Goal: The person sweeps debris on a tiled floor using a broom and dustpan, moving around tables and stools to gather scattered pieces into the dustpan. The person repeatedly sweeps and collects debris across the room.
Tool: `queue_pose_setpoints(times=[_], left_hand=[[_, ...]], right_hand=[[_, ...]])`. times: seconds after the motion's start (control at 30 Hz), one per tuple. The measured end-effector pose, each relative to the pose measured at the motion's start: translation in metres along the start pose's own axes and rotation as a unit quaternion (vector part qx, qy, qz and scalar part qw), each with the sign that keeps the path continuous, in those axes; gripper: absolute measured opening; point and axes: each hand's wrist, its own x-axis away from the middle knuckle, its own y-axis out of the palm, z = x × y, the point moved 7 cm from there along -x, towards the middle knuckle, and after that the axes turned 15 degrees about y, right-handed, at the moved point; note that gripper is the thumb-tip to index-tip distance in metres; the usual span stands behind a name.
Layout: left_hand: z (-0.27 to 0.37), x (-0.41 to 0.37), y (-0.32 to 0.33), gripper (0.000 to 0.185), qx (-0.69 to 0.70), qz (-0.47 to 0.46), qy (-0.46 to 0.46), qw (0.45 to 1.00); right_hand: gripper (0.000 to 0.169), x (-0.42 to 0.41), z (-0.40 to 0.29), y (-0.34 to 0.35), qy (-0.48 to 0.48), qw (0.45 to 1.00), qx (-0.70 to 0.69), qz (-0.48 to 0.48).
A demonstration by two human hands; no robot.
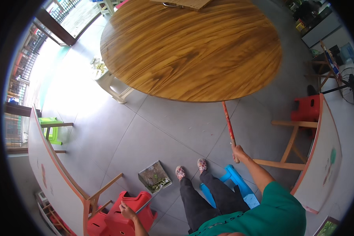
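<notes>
My right hand (238,152) is closed round the wooden end of a long red stick handle (229,122), whose far end passes out of sight under the round wood-grain table (188,56). At the lower left, my left hand (127,210) appears closed on the end of a thin grey handle (147,203). That handle runs up to a square metal dustpan (155,176), which lies on the tiled floor left of my shoes with green leafy scraps in it. Small pale bits (203,131) are scattered on the floor near the table.
A blue plastic stool (247,193) is behind my legs. Red stools (129,212) stand by my left hand, beside a white-topped table (56,177). Another white-topped table (321,159) with wooden legs is on the right. A white stool (109,84) stands beside the round table.
</notes>
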Motion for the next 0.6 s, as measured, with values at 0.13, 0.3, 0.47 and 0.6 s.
queue_pose_setpoints(times=[0.13,0.3,0.47,0.6], left_hand=[[-0.013,-0.003,-0.001,0.037,-0.002,-0.014,-0.015,1.000],[0.008,-0.003,-0.005,0.034,0.002,-0.055,-0.059,0.997],[0.018,-0.008,-0.013,0.033,0.041,-0.056,-0.025,0.997],[0.027,-0.008,-0.010,0.032,0.063,-0.069,0.001,0.996]], right_hand=[[0.039,0.042,0.107,0.011,0.044,0.994,0.097,-0.006],[0.041,0.143,0.149,-0.054,0.073,0.981,0.178,-0.017],[0.046,0.195,0.093,-0.036,-0.033,0.953,0.302,0.023],[0.054,0.140,0.028,0.057,-0.172,0.909,0.379,0.008]])
